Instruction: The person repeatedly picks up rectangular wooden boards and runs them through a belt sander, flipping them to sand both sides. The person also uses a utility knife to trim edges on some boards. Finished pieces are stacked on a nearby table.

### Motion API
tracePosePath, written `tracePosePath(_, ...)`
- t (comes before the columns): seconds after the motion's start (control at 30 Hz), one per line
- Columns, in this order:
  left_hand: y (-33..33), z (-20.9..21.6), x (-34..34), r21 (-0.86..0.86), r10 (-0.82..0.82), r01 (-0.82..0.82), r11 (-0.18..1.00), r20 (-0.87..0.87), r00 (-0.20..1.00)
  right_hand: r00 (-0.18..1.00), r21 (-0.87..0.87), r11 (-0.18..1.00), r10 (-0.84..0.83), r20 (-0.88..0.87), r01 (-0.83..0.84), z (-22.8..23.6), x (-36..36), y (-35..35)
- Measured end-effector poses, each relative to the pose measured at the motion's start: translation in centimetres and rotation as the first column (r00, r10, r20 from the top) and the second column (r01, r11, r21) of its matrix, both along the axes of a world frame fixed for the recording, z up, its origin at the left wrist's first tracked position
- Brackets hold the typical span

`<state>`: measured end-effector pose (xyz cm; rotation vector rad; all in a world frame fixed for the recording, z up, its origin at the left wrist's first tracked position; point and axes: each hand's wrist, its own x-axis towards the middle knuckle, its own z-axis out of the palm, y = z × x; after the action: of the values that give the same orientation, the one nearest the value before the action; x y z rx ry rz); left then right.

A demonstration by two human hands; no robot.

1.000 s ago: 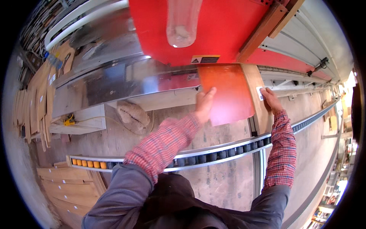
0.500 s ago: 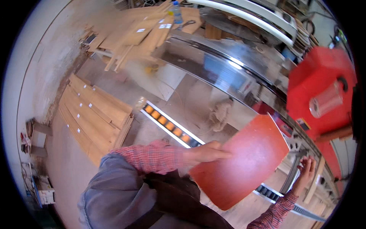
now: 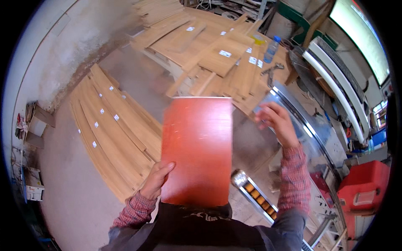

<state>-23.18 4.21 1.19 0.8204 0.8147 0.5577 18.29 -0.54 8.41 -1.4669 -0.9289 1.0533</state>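
My left hand (image 3: pixel 157 180) grips a flat, rectangular orange-red panel (image 3: pixel 197 150) by its lower left edge, thumb on the face and the other fingers hidden behind. The panel stands upright before my chest, its pale top edge showing and some light scratches on its glossy face. To the right of the panel, my right hand (image 3: pixel 277 121) is raised with its fingers loosely bent and apart, a little blurred. Nothing shows in it. Beyond it lies the metal rail (image 3: pixel 307 125) of a machine bed.
Long labelled wooden boards (image 3: pixel 113 129) lie on the left floor. A far table bears wooden pieces (image 3: pixel 217 60), a blue-capped bottle (image 3: pixel 272 49) and a dark metal tool (image 3: pixel 272 71). An orange roller track (image 3: pixel 259 198) and red machine housing (image 3: pixel 362 186) stand right.
My view has swung left toward the boards and table. The panel has gone from slanted to upright in front of me, and my right hand has come up from the machine side.
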Motion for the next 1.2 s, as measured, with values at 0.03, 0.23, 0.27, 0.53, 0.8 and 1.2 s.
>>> tracePosePath(0.03,1.3,-0.3,-1.9,0.021,0.078,-0.077,0.997,-0.016,0.997,0.995,-0.01,0.999,0.047,-0.089,-0.048,-0.4,-1.0,4.7)
tracePosePath(0.23,2.2,-2.0,-10.2,0.068,0.558,-0.554,0.83,-0.075,0.826,0.993,-0.081,0.992,0.099,0.059,-0.094,-6.4,-4.0,29.8)
tracePosePath(0.27,1.9,-1.1,-10.4,0.034,0.607,-0.606,0.794,-0.05,0.793,0.989,-0.108,0.993,0.056,0.138,-0.041,-7.0,-5.1,33.3)
tracePosePath(0.53,1.4,-1.3,-11.3,-0.028,0.815,-0.826,0.564,-0.143,0.561,0.733,-0.081,0.989,-0.037,0.679,0.125,-10.6,-6.1,56.3)
tracePosePath(0.8,5.3,-1.9,-8.7,-0.101,0.856,-0.872,0.479,-0.168,0.489,0.659,-0.257,0.847,-0.137,0.74,0.465,-9.5,-8.4,64.9)
tracePosePath(1.2,9.9,-3.0,-7.2,-0.07,0.848,-0.875,0.479,-0.221,0.481,0.564,-0.227,0.796,-0.167,0.809,0.562,-13.4,-5.9,69.3)
